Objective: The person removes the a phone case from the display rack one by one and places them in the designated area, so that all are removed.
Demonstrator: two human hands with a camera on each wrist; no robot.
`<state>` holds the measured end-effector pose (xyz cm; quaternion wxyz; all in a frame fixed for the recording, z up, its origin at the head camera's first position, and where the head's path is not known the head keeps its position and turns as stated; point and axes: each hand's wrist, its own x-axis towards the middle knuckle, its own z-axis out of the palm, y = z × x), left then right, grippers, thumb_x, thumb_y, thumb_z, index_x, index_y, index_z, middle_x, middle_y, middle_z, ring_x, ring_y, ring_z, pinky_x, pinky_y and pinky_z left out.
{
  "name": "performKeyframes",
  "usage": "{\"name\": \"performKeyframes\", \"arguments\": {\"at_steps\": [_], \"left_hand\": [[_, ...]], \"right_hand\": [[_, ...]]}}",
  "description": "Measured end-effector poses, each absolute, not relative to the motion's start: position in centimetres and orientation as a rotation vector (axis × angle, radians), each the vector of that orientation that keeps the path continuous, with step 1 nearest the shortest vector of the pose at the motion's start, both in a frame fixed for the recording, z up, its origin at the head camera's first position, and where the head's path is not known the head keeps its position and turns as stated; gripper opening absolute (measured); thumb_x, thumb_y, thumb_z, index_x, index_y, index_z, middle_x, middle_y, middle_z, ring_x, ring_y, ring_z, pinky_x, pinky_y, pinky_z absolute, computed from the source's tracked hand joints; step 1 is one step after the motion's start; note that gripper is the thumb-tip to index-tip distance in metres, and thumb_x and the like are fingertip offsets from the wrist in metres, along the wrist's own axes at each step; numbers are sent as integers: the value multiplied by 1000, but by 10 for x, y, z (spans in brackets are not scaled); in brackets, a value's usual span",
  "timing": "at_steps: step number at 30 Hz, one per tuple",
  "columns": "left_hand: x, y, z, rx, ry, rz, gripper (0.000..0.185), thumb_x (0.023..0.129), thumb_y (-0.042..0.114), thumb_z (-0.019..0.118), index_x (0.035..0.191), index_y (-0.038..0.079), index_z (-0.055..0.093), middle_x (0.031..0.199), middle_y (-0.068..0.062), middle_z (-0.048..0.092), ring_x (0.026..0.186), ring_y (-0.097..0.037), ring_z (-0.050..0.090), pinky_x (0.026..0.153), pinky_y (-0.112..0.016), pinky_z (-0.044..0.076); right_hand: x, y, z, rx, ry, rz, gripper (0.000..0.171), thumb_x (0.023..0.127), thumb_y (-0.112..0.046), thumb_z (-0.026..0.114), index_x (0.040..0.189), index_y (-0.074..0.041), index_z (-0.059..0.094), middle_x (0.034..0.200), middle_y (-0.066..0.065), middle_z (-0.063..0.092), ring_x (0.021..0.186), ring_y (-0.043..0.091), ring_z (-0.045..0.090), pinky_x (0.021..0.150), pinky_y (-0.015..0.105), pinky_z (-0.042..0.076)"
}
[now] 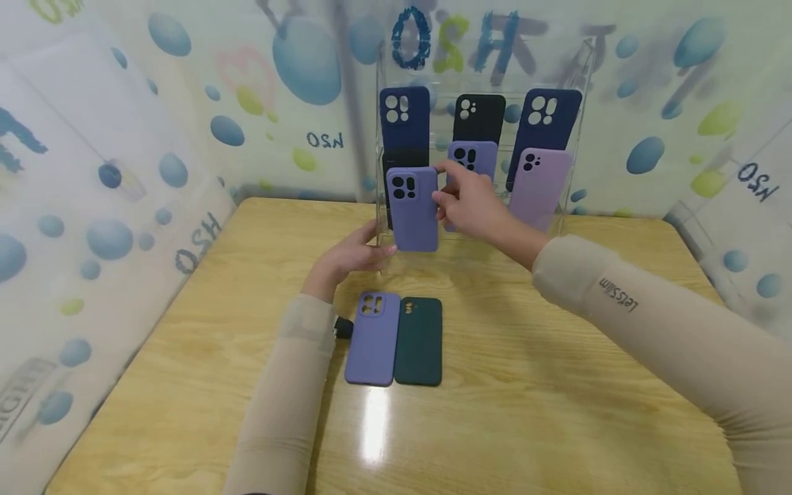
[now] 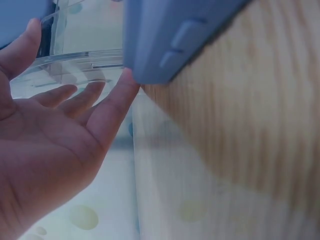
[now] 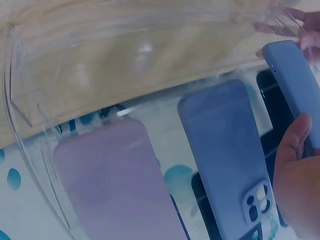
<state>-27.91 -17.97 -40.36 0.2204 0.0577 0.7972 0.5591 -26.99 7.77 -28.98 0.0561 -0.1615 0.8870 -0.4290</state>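
Note:
My right hand (image 1: 475, 203) pinches a purple phone case (image 1: 417, 221) by its right edge, in front of a clear acrylic display stand (image 1: 578, 148). The case stands upright with its camera cutouts at the top. Beside the stand's lower left side, my left hand (image 1: 351, 257) has its fingers extended. In the left wrist view, one fingertip (image 2: 128, 77) touches the case's lower corner. Behind the held case a black case (image 1: 391, 163) is mostly covered. Another purple case (image 1: 489, 152) sits in the stand behind my right hand, partly hidden.
The stand also carries navy cases (image 1: 416, 134) at both sides, a black case (image 1: 489, 127) and a lilac case (image 1: 540, 189). On the wooden table (image 1: 557, 412) lie a purple case (image 1: 372, 350) and a dark green case (image 1: 419, 347), side by side. Patterned sheets surround the table.

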Motion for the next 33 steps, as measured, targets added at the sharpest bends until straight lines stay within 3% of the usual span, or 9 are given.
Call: {"name": "performKeyframes", "arguments": {"at_steps": [17,29,33], "left_hand": [[-275,-181,-411,148,2210,1542,85,108,28,65,173,22,10,181,-7,11,153,-36,46,119,-54,50],[-271,-179,-406,151,2217,1541,85,108,26,64,173,21,11,181,-8,12,151,-36,48,119,-54,50],[-272,-179,-403,171,2247,1533,84,108,27,64,173,20,11,181,-8,14,149,-36,51,118,-55,50]], "right_hand": [[-261,100,-283,-417,2694,-1256,56,112,-16,54,165,-18,37,120,16,73,90,27,73,83,36,64],[-249,116,-308,-454,2701,-1142,53,111,-13,54,161,-19,42,101,15,73,83,24,69,71,31,56],[-245,121,-313,-478,2665,-1186,52,110,-11,55,160,-20,44,96,16,73,80,24,68,72,30,59]]}}
